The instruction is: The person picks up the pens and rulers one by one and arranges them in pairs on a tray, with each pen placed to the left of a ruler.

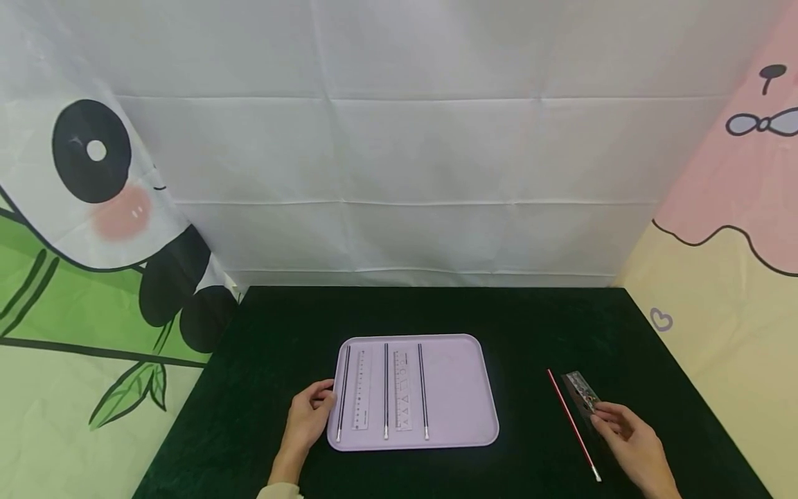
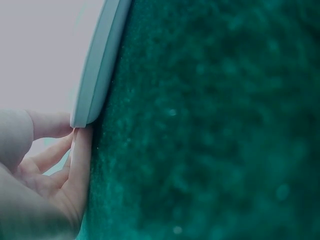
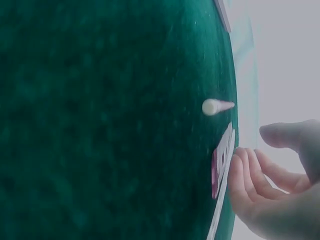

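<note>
- Right hand (image 1: 634,444), low at the near edge, is at the close end of the loose ruler (image 1: 582,389), a clear strip lying aslant on the table.
- Just left of that ruler lies the red pencil (image 1: 572,423), pale end towards the viewer, touching nothing but the cloth.
- Further left is the lilac tray (image 1: 461,391), a rounded rectangle, flat on the table. Across its left and middle run three dark pencils (image 1: 386,388) with two clear rulers (image 1: 361,391) between them, roughly parallel.
- Under it all, the table (image 1: 280,326) wears dark green, plush-looking cloth.
- Behind hangs a creased white sheet (image 1: 436,152); at left, a cartoon sheet (image 1: 50,402) with a big dark eye and green leaves; at right, a pink-and-yellow sheet (image 1: 717,319) with a bow and small heart.
- Right thumb stands apart from the gently bent fingers; whether the fingertips touch the ruler, I cannot tell.
- Left hand (image 1: 307,418), below it a pale sleeve (image 1: 280,491), pinches the tray's left rim between thumb and fingers.
</note>
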### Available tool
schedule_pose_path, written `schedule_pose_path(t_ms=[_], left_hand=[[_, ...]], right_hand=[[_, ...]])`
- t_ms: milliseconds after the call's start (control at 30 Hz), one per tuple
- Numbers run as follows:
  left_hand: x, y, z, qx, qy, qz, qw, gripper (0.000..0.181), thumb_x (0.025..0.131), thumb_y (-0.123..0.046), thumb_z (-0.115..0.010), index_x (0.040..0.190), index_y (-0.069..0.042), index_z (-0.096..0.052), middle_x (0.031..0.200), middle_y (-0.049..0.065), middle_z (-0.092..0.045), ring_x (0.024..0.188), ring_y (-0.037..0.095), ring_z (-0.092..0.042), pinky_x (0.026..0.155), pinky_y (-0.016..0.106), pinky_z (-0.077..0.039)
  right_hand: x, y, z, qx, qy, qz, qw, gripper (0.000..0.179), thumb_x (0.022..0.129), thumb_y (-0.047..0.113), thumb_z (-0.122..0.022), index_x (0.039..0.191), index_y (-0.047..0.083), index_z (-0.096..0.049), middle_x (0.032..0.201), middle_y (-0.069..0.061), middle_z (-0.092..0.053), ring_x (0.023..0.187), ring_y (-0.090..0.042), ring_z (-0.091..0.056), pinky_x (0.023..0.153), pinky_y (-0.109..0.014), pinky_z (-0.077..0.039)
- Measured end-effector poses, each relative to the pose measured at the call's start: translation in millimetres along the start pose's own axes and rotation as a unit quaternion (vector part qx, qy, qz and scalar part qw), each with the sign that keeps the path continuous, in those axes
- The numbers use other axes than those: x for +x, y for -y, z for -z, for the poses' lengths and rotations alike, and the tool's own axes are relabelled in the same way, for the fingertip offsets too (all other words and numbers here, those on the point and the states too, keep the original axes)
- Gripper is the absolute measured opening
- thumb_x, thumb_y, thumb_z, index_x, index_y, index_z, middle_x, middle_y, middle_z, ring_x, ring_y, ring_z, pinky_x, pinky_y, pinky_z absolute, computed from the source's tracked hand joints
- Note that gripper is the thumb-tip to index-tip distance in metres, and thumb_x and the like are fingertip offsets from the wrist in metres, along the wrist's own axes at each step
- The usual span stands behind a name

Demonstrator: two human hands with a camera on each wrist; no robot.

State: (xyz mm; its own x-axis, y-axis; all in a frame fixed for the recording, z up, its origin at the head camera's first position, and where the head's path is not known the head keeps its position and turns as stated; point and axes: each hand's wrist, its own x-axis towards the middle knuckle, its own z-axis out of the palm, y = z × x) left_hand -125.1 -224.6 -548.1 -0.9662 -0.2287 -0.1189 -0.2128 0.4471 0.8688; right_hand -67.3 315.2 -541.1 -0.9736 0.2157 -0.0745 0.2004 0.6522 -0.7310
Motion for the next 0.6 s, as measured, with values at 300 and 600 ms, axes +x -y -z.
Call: schedule_pose_path(t_ms=[300,600], left_hand=[[-1.2,0.1,0.7,-0.003,0.000,-0.001,1.0000,0.033,0.102,-0.010,-0.059,0.134,-0.002,-0.064,0.111,0.012,-0.066,0.093,0.023,-0.060,0.079,0.034,-0.048],[-1.2,-0.6,-0.4,-0.005,-0.003,-0.009,0.9999,0.032,0.102,-0.010,-0.060,0.133,-0.001,-0.064,0.110,0.013,-0.066,0.092,0.023,-0.060,0.077,0.031,-0.048]], right_hand=[[5.3,-12,11,-0.026,-0.016,-0.034,0.9989,0.041,0.101,0.023,-0.066,0.130,-0.006,-0.060,0.116,-0.024,-0.070,0.095,-0.026,-0.070,0.069,-0.017,-0.048],[9.0,-22,18,-0.046,-0.020,-0.036,0.9981,0.043,0.099,0.021,-0.066,0.128,-0.010,-0.059,0.114,-0.028,-0.069,0.100,-0.039,-0.069,0.077,-0.039,-0.057]])
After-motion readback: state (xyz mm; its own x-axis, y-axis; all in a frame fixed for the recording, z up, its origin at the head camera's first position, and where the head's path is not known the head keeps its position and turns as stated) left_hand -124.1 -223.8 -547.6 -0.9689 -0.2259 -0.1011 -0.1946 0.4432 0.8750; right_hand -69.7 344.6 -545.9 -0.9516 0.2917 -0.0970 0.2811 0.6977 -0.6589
